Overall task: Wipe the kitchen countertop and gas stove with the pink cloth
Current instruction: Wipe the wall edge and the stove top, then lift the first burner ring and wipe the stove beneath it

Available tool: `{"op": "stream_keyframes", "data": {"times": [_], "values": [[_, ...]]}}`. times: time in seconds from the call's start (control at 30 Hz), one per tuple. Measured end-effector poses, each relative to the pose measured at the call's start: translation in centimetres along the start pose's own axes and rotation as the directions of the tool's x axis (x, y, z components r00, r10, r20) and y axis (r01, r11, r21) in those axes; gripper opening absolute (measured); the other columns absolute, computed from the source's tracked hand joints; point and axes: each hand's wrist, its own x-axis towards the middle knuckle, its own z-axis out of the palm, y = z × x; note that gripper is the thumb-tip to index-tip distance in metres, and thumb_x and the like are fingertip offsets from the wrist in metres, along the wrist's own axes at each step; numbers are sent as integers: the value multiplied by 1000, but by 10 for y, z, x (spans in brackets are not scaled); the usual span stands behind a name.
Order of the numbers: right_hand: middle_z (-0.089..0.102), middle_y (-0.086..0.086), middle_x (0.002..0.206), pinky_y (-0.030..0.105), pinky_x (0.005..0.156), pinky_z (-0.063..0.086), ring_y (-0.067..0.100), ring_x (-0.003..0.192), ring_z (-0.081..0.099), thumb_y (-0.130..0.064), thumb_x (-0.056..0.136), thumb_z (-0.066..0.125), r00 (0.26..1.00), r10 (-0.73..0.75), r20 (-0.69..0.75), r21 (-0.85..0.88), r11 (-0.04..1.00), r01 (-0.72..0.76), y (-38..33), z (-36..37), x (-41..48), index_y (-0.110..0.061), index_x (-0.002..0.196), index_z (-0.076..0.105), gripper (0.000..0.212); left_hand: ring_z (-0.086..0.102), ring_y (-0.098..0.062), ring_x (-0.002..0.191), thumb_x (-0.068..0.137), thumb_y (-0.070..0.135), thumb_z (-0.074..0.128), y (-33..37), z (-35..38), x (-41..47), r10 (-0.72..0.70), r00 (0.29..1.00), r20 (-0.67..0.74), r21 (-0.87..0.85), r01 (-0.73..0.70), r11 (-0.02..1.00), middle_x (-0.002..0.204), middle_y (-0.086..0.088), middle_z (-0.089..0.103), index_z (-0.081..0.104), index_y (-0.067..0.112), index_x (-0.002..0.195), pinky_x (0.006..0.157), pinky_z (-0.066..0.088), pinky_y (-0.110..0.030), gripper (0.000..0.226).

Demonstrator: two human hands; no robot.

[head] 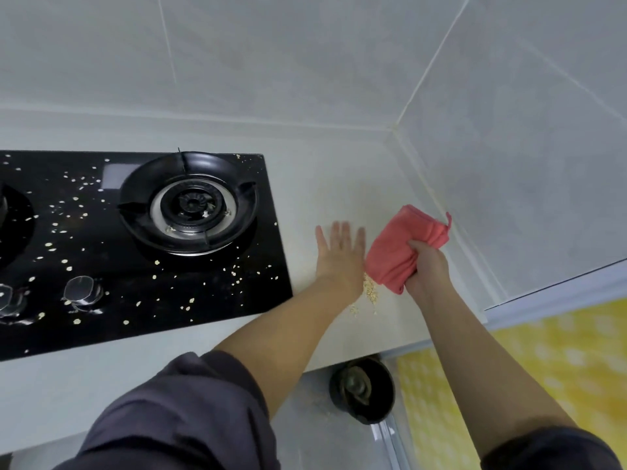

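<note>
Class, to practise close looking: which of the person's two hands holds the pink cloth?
The right hand, its fingers curled round the bunched pink cloth. The left hand is spread flat over the countertop, fingers straight, holding nothing.

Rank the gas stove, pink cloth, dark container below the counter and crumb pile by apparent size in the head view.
1. gas stove, clearly largest.
2. pink cloth and dark container: these look alike, and the container is farther down, so they are unranked.
3. crumb pile, smallest.

No writing, label, brand mark or number can be read anywhere: none on the gas stove, its knobs, the pink cloth or the wall tiles.
</note>
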Motion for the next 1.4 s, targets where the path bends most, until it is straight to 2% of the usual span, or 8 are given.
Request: {"op": "stream_keyframes", "data": {"times": [0.13, 0.3, 0.6, 0.83, 0.97, 1.1, 1.27, 1.4], "values": [[70, 8, 100, 35, 73, 55, 22, 92, 68, -7, 90, 57, 990, 100, 96, 220, 968, -119, 3, 0, -9, -10, 98, 64, 11, -16, -32, 146, 91, 23, 51, -4, 2, -7, 195, 963, 188, 86, -214, 973, 161, -12, -6, 34, 16, 147, 110, -10, -66, 59], [73, 6, 108, 37, 76, 58, 19, 98, 70, -12, 91, 57, 930, 46, 365, 361, 914, -188, 5, 27, -28, -13, 114, 62, 23, -5, -29, 148, 94, 21, 40, -65, -4, -25, 112, 994, -11, -15, -112, 994, 160, -12, 7, 37, 11, 144, 115, -1, -61, 52], [74, 8, 103, 42, 78, 57, 22, 92, 71, -14, 93, 59, 774, 188, 604, 126, 937, -326, 72, 185, -111, -14, 119, 57, 27, 16, -21, 146, 93, 24, 42, -241, 25, -140, -193, 967, -169, -209, 156, 965, 151, -2, 34, 50, 16, 135, 118, 7, -53, 44], [70, 10, 107, 42, 74, 54, 27, 102, 64, -12, 85, 69, 707, 333, 624, -115, 934, -339, 121, 309, -191, -13, 119, 60, 35, 48, -24, 128, 85, 12, 56, -393, 71, -249, -447, 775, -447, -364, 299, 882, 133, -5, 56, 64, 11, 121, 112, 32, -47, 37], [66, 12, 111, 46, 88, 50, 29, 104, 61, -9, 86, 68, 734, 336, 590, -180, 941, -286, 145, 380, -221, -10, 112, 59, 27, 40, -33, 132, 84, 13, 59, -493, 93, -280, -754, 577, -314, -551, 536, 640, 143, -17, 42, 52, 4, 132, 109, 35, -48, 49], [65, 12, 104, 45, 90, 49, 29, 96, 62, -12, 86, 68, 789, 389, 476, -284, 917, -280, 170, 447, -241, -8, 97, 62, 14, 41, -44, 124, 87, 15, 57, -589, 116, -290, -913, 401, 78, -766, 610, 202, 137, -27, 38, 35, -3, 138, 100, 38, -49, 58], [64, 14, 108, 44, 93, 49, 31, 103, 61, -18, 86, 67, 830, 392, 396, -408, 885, -224, 195, 506, -249, -5, 107, 63, 25, 66, -34, 95, 87, 12, 56, -658, 137, -282, -812, 482, 329, -888, 450, -93, 112, -18, 66, 59, 4, 121, 91, 52, -39, 35], [67, 13, 101, 42, 79, 53, 30, 94, 64, -17, 87, 67, 814, 431, 389, -454, 859, -238, 207, 529, -256, -5, 110, 61, 27, 67, -23, 79, 86, 12, 63, -675, 146, -275, -747, 521, 412, -909, 293, -297, 89, -8, 69, 68, 5, 102, 68, 58, -33, 18]]}}
